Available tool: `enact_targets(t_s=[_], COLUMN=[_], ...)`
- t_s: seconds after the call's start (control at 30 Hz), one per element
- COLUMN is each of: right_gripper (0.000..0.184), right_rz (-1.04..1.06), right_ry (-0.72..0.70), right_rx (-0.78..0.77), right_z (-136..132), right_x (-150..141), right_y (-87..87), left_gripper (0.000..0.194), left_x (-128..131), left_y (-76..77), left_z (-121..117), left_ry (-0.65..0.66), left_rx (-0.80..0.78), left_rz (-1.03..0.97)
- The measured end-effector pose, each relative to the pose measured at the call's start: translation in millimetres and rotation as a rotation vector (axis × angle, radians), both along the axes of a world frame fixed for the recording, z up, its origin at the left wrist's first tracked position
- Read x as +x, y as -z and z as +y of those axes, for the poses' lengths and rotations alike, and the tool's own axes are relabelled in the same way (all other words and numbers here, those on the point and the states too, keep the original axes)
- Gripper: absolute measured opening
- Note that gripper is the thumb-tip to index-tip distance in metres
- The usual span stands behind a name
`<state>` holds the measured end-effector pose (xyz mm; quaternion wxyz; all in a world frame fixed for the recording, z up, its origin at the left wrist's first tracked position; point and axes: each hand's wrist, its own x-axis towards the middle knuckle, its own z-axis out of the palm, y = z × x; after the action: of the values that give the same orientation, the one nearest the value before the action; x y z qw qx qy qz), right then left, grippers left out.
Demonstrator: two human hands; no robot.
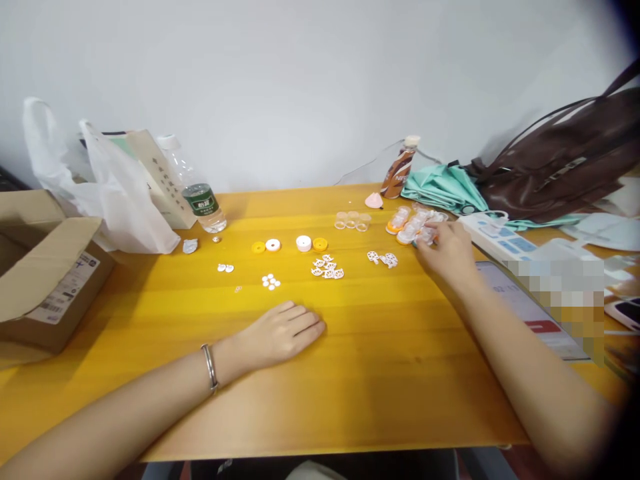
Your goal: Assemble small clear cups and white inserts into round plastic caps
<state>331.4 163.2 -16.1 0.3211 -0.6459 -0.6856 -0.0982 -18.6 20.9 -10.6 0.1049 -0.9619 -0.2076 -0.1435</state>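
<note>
My left hand (287, 333) lies palm down on the wooden table, its fingers stretched out and holding nothing. At the right, my right hand (450, 253) reaches to a cluster of clear plastic parts with orange edges (410, 225). Its thumb and fingers close on a clear part at the cluster's near edge, which they partly hide. Left of it lie small white spoked pieces (389, 260), with another group of spoked pieces (329, 268) nearer the middle. Clear rings (352, 221), a white round part (303, 244), a yellow round part (320, 245) and small white discs (271, 282) lie beyond my left hand.
A cardboard box (75, 300), a white plastic bag (120, 193) and a water bottle (203, 203) stand at the left. To the right are a drink bottle (397, 170), a folded green umbrella (443, 190), a brown bag (565, 160), a power strip (500, 237) and a tablet (525, 307).
</note>
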Motion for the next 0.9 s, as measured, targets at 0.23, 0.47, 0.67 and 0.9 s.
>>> enact_targets(t_s=[0.23,0.47,0.67,0.9], right_gripper=[0.032,0.026,0.028,0.023], right_rz=[0.053,0.153,0.330,0.248], right_ry=[0.013,-0.086,-0.588,-1.069], right_rx=[-0.024,0.049,0.062,-0.260], right_z=[-0.4,-14.2,-57.1,-104.0], right_x=[2.8,-12.6,-69.9,-120.2], right_y=[1.8,-18.0,-26.1,-18.4], left_gripper=[0.022,0.024,0.020,0.024], left_x=[0.4,-30.4,-108.7,-153.5], left_y=[-5.8,-22.7,-45.1,-39.1], left_z=[-3.6,22.9,70.6,84.8], left_ry=[0.042,-0.157,-0.737,-0.938], left_rx=[0.007,0.107,-0.140,-0.362], left_rz=[0.019,-0.161,-0.335,-0.283])
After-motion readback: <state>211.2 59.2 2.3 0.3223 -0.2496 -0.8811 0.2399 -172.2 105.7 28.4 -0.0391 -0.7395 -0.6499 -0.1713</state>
